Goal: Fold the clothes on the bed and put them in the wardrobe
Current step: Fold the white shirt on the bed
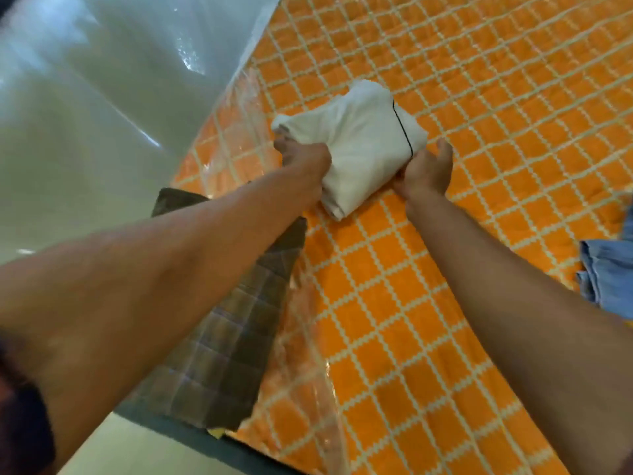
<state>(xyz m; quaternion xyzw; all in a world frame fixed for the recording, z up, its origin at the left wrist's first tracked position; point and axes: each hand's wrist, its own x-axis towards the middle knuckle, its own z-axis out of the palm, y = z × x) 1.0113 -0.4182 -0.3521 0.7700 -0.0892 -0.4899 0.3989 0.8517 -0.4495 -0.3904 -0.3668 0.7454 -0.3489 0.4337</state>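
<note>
White garment (363, 145) between left hand (301, 159) and right hand (424, 169), near bed edge (236, 97).

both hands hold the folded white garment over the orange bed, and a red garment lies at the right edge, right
Not quite. The head view shows the garment at the right edge is blue, not red. The rest stands: the left hand and the right hand both hold the folded white garment over the orange bed.
</note>
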